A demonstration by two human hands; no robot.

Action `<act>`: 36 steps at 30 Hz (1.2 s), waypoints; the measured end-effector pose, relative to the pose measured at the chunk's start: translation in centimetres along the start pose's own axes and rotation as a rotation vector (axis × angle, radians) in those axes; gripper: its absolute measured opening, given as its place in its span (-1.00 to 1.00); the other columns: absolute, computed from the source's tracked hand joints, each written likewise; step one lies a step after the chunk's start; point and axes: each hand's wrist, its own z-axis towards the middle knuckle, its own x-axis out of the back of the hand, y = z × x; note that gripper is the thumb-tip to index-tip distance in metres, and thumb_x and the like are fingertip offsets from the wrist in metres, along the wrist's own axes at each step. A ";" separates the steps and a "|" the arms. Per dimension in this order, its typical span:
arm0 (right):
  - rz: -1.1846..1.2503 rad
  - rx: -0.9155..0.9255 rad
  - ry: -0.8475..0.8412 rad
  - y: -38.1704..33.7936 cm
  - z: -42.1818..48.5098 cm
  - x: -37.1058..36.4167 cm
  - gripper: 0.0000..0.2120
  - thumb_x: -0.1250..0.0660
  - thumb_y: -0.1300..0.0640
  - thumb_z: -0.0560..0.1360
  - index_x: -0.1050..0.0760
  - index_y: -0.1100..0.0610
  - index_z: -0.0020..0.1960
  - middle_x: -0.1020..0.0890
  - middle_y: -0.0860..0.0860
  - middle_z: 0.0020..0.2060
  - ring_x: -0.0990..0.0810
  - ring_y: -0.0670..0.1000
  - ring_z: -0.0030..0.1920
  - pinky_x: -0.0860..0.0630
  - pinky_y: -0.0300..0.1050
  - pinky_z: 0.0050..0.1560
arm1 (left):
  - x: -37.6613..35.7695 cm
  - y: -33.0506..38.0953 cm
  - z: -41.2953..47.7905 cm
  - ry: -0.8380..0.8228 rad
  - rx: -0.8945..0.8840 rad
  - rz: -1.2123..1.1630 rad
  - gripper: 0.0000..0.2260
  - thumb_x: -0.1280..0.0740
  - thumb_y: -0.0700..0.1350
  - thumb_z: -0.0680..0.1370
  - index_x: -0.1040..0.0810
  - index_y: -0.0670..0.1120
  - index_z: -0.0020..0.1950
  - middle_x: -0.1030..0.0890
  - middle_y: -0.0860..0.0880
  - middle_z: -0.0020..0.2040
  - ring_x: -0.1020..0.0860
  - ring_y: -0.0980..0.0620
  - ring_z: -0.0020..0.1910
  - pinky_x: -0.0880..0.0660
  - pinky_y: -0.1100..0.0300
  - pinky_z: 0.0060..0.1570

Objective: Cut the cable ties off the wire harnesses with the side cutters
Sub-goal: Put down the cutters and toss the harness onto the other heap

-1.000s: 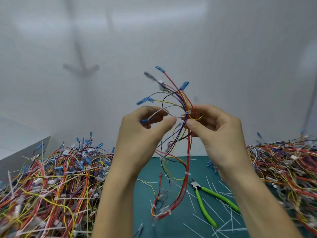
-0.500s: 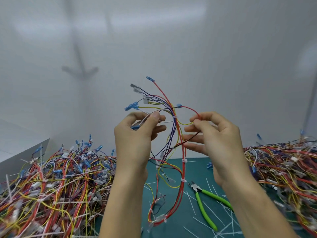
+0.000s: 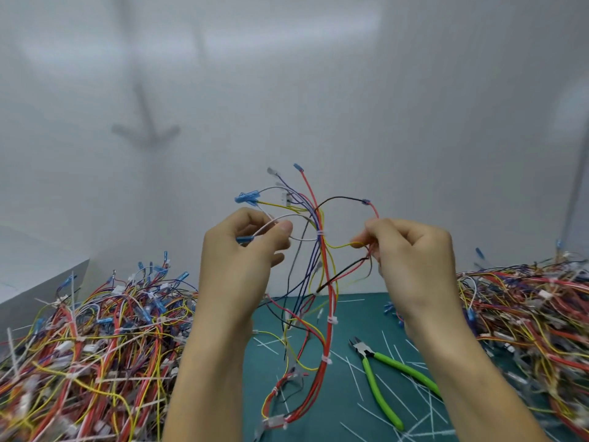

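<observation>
I hold one wire harness (image 3: 325, 282) up above the green mat (image 3: 350, 317), its red, yellow, blue and black wires hanging down to the mat. My left hand (image 3: 245, 260) pinches a white wire with a blue terminal. My right hand (image 3: 411, 260) pinches red, yellow and black wire ends. Between the two hands a white cable tie (image 3: 319, 233) binds the bundle; further ties (image 3: 332, 321) sit lower on the red strand. The side cutters (image 3: 379, 374), green-handled, lie on the mat below my right hand, untouched.
A big heap of tied harnesses (image 3: 95, 339) fills the left of the table. Another heap (image 3: 529, 311) lies on the right. Cut white tie pieces (image 3: 357, 374) are scattered over the mat. A white box (image 3: 38, 275) stands at far left. A white wall is behind.
My hands have moved apart, spreading the wires at the top of the harness. The tie that was by my right fingers now shows in the open between the hands.
</observation>
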 end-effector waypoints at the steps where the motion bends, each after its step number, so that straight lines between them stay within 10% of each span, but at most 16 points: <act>1: 0.041 -0.040 -0.018 0.1 0.1 0.0 -0.77 -0.31 0.06 0.42 -0.66 0.00 -0.35 -0.44 0.04 -0.54 -0.35 0.03 -0.44 -0.30 0.00 -0.31 | 0.1 0.1 0.0 0.001 0.003 -0.030 -0.86 -0.42 -0.22 0.52 -0.54 -0.12 -0.23 -0.68 0.03 -0.29 -0.68 0.07 -0.23 -0.65 0.14 -0.14; 9: 0.002 -0.123 -0.116 0.7 1.1 0.8 -0.67 -0.24 0.16 0.52 -0.61 0.01 -0.38 -0.58 -0.02 -0.51 -0.36 -0.12 -0.56 -0.26 -0.16 -0.40 | 0.2 0.5 0.0 0.033 -0.034 -0.199 -0.94 -0.26 -0.23 0.63 -0.43 -0.17 -0.04 -0.73 -0.04 -0.21 -0.72 -0.04 -0.22 -0.64 0.20 -0.22; 17: -0.113 0.204 -0.240 -0.3 0.3 0.7 -0.85 -0.35 0.00 0.54 -0.70 -0.09 -0.09 -0.65 -0.32 -0.28 -0.58 -0.24 -0.25 -0.43 -0.33 -0.16 | -0.1 0.2 0.0 -0.025 -0.038 -0.291 -0.93 -0.23 -0.22 0.65 -0.42 -0.23 0.02 -0.72 -0.09 -0.19 -0.72 -0.05 -0.19 -0.61 0.27 -0.23; 21: -0.020 0.213 -0.348 -0.7 -0.3 -0.1 -0.83 -0.34 0.04 0.57 -0.70 0.02 -0.08 -0.73 -0.12 -0.17 -0.68 -0.07 -0.03 -0.56 0.00 0.13 | -0.7 0.0 -0.1 -0.068 -0.053 -0.292 -0.95 -0.25 -0.25 0.63 -0.44 -0.23 0.00 -0.72 -0.09 -0.20 -0.72 -0.04 -0.17 -0.61 0.26 -0.18; 25: 0.129 0.094 -0.404 -0.8 -0.2 -0.1 -0.90 -0.37 0.09 0.55 -0.65 0.08 -0.04 -0.74 -0.06 -0.24 -0.71 -0.10 -0.15 -0.56 -0.31 -0.03 | -0.8 0.0 0.0 -0.094 -0.068 -0.331 -0.96 -0.30 -0.26 0.60 -0.48 -0.21 -0.05 -0.71 -0.12 -0.18 -0.71 -0.04 -0.12 -0.61 0.23 -0.09; 36: 0.420 -0.028 -0.307 -0.9 0.2 0.4 -0.80 -0.47 0.30 0.43 -0.54 0.18 0.01 -0.75 0.05 -0.22 -0.71 -0.07 -0.18 -0.55 -0.36 -0.13 | -0.1 -0.5 0.1 -0.087 -0.013 -0.097 -0.86 -0.41 -0.06 0.54 -0.65 -0.07 -0.18 -0.67 -0.01 -0.24 -0.53 0.09 -0.44 -0.57 0.26 -0.33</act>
